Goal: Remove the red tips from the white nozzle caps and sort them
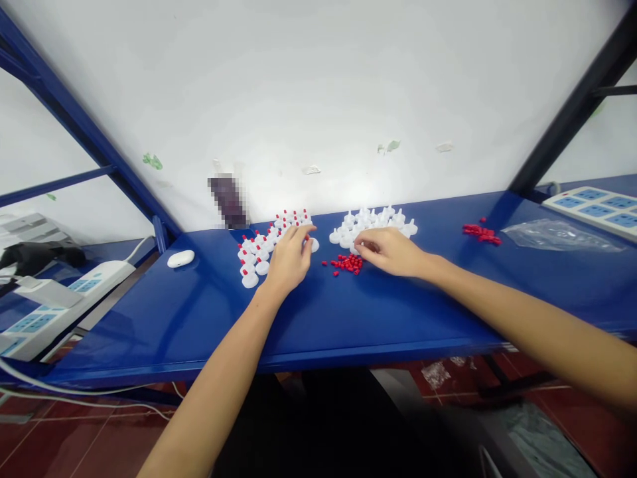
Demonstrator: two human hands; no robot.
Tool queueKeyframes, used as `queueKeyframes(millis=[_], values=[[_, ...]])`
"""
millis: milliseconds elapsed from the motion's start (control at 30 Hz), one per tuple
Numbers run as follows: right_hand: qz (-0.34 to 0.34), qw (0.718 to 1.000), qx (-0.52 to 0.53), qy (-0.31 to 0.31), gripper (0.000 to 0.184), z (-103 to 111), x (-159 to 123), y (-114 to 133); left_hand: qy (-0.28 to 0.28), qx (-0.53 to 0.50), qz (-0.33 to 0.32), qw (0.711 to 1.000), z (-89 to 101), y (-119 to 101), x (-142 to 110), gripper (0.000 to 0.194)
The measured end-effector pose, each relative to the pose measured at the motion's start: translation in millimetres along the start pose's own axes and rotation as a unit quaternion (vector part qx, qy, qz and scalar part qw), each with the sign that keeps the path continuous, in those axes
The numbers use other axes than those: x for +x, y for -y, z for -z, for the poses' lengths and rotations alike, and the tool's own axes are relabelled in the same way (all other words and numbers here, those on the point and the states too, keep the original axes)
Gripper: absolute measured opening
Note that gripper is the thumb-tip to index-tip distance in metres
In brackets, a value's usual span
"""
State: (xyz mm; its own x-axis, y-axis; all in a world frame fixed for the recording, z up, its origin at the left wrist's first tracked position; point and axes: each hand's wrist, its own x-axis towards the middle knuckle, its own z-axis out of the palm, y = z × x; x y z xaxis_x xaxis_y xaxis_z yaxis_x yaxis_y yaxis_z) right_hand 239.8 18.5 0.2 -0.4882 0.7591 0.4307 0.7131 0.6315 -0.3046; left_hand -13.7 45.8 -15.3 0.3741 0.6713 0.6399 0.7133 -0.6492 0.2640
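Note:
My left hand (289,257) is over the right edge of a group of white nozzle caps with red tips (261,254). Its index finger and thumb are apart, and one white nozzle cap (314,245) stands right beside them. My right hand (391,251) has its fingers curled into a pinch at the front of a cluster of white nozzle caps without red tips (365,221). Whatever lies between those fingertips is hidden. Just below and left of them is a loose pile of small red tip caps (348,263).
More red tip caps (482,232) lie at the right, by a clear plastic bag (557,236) and a power strip (597,206). A white oval case (180,259) rests on the blue table (318,325) at left. Another power strip (107,272) is beyond the left edge.

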Motion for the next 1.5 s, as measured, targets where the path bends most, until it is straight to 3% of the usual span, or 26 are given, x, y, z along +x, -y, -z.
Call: queueKeyframes(millis=[133, 300, 567, 800, 1200, 1500], values=[[-0.025, 0.994, -0.086, 0.056, 0.016, 4.2, 0.7, 3.3, 0.022, -0.033, -0.056, 0.998, 0.1, -10.9, -1.7, 0.026], [-0.066, 0.978, -0.135, 0.143, 0.018, 9.0, 0.5, 2.3, 0.027, -0.014, -0.049, 0.998, 5.2, -14.5, -2.6, 0.028], [-0.063, 0.973, -0.155, 0.159, 0.015, 7.5, 0.7, -1.6, 0.035, -0.012, -0.032, 0.999, 7.0, -14.3, -1.6, 0.027], [-0.018, 0.982, -0.15, 0.118, 0.016, 11.5, 0.1, 0.9, 0.026, -0.026, -0.026, 0.999, 6.2, -13.1, -2.4, 0.026], [0.024, 0.98, -0.098, 0.173, 0.025, 9.1, -0.3, -7.5, 0.035, -0.003, -0.034, 0.999, 6.8, -12.2, -2.0, 0.027], [0.0, 0.986, -0.063, 0.154, 0.024, 3.6, -0.7, -7.1, 0.045, 0.015, -0.034, 0.998, 7.3, -11.1, -2.2, 0.027]])
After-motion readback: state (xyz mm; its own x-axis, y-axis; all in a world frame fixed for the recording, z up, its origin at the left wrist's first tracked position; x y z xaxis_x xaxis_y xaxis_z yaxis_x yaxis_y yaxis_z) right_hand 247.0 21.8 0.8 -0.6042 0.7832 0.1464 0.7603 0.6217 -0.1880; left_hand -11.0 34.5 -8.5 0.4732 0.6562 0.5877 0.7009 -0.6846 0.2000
